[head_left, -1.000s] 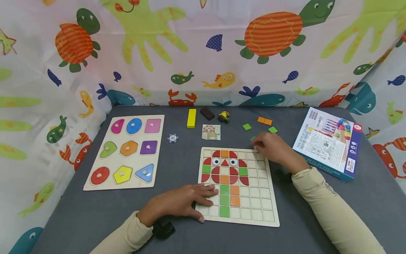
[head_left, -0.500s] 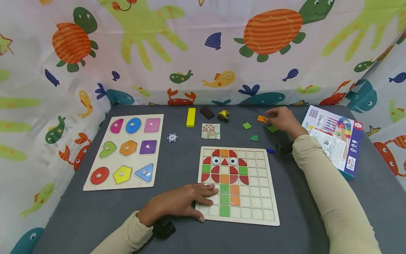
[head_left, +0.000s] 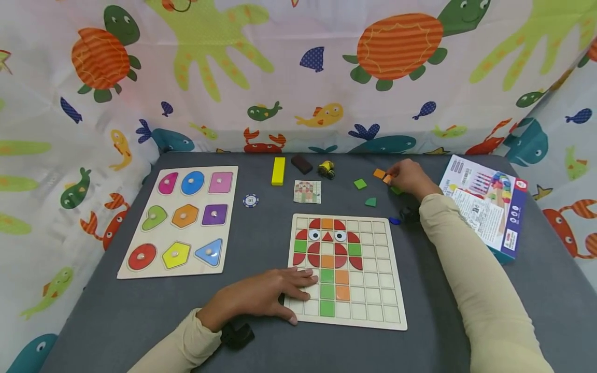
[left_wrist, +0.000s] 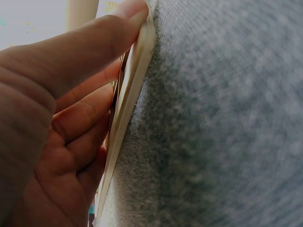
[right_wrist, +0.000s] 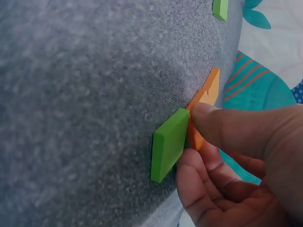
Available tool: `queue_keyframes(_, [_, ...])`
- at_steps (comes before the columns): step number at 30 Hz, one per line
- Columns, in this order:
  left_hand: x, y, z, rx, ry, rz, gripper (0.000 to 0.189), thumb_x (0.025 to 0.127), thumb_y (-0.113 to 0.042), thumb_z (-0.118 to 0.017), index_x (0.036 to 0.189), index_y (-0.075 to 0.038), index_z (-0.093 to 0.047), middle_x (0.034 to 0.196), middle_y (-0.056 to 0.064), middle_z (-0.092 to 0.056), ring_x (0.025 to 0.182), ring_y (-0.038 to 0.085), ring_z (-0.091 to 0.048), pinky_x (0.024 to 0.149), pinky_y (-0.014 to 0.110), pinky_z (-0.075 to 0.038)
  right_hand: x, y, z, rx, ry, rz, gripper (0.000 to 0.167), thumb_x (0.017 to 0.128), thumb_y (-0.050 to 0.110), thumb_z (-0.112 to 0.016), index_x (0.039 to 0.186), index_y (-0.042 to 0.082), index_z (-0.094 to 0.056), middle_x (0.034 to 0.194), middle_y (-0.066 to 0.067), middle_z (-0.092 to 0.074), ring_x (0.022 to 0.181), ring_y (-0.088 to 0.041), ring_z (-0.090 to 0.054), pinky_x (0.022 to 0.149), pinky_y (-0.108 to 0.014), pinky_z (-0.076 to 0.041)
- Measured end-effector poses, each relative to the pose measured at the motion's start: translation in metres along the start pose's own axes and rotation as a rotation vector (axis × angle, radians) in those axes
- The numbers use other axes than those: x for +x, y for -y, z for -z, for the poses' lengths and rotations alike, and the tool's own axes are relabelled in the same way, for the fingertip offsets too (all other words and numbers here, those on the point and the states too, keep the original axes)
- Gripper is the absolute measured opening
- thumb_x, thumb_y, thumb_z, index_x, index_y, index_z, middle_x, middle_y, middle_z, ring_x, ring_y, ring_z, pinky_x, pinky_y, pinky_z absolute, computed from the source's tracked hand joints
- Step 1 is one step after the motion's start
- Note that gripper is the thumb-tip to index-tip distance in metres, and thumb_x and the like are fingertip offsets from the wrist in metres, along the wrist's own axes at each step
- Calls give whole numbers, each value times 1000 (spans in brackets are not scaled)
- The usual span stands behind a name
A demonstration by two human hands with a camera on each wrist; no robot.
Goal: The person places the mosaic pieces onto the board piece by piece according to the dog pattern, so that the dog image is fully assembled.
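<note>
My left hand (head_left: 268, 292) rests with spread fingers on the left side of a white grid board (head_left: 378, 298). Its thumb lies along the board's edge (left_wrist: 125, 106) in the left wrist view. Red, orange and green tiles form an owl-like figure on the board. Beyond the board's far right corner, my right hand (head_left: 410, 178) pinches an orange square tile (right_wrist: 195, 138) between thumb and fingers. A second orange tile (head_left: 379, 173) lies against it. Close to the fingertips is a green square tile (right_wrist: 169, 146), partly hidden by the hand in the head view.
Another green tile (head_left: 359, 184), a teal-green piece (head_left: 370, 202) and a blue piece (head_left: 395, 221) lie nearby. A small pattern card (head_left: 307, 191) sits behind the board. At left is a shape puzzle (head_left: 160, 230), at right a box (head_left: 480, 204). A yellow block (head_left: 278, 171) stands farther back.
My right hand has moved from the board's far right corner, past the teal-green piece, to the orange tiles. The nearer orange tile has turned slightly. My left hand stays put.
</note>
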State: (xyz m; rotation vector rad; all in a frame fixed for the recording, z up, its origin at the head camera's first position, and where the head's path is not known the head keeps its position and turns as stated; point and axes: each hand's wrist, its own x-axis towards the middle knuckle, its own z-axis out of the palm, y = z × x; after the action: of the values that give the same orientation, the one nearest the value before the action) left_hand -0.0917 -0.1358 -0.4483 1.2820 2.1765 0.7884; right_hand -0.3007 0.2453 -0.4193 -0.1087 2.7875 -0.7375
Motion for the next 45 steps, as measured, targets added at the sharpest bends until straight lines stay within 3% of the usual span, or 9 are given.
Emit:
queue_keyframes(6, [-2, -1, -2, 1, 7, 9, 55, 86, -37, -73, 135, -16, -60, 151, -6, -39, 142, 14, -27, 110, 42, -32, -10, 2, -1, 2, -37, 41, 23, 93, -1, -56, 112, -9, -65, 108, -26, -61, 95, -37, -56, 82, -49, -48])
queue_keyframes(11, [-2, 0, -2, -8, -3, 6, 56, 86, -37, -73, 135, -15, -60, 152, -5, -38, 143, 14, -26, 110, 41, -31, -27, 15, 2, 25, -72, 126, 20, 95, 1, -56, 111, -6, -66, 105, -23, -63, 91, -33, -57, 78, -48, -49])
queue_keyframes(19, [-4, 1, 0, 7, -8, 5, 57, 85, -38, -73, 135, -14, -60, 151, -4, -38, 143, 15, -25, 111, 41, -30, -68, 32, -10, 19, 45, 324, 16, 93, -2, -59, 106, -3, -69, 94, -12, -68, 83, -24, -62, 73, -42, -51])
queue_keyframes(28, [-4, 0, 1, 8, -4, 6, 56, 86, -37, -73, 135, -14, -60, 151, -4, -39, 143, 15, -27, 110, 42, -31, -122, 48, -30, 32, 125, 500, 14, 89, -2, -65, 102, 1, -72, 92, -4, -66, 78, -15, -58, 68, -33, -51])
queue_keyframes(39, [-2, 0, 2, 16, 4, -5, 56, 86, -40, -72, 135, -15, -60, 152, -5, -37, 143, 14, -26, 111, 42, -30, -158, 55, -66, 153, 371, 556, 15, 89, 1, -67, 100, 10, -73, 94, 6, -65, 82, -13, -55, 69, -26, -50])
queue_keyframes(45, [0, -1, 1, 20, 10, -5, 56, 87, -41, -71, 135, -16, -59, 152, -6, -37, 143, 14, -26, 111, 43, -30, -167, 58, -79, 120, 319, 574, 14, 88, 1, -69, 97, 10, -71, 86, 6, -60, 75, -11, -52, 65, -26, -47])
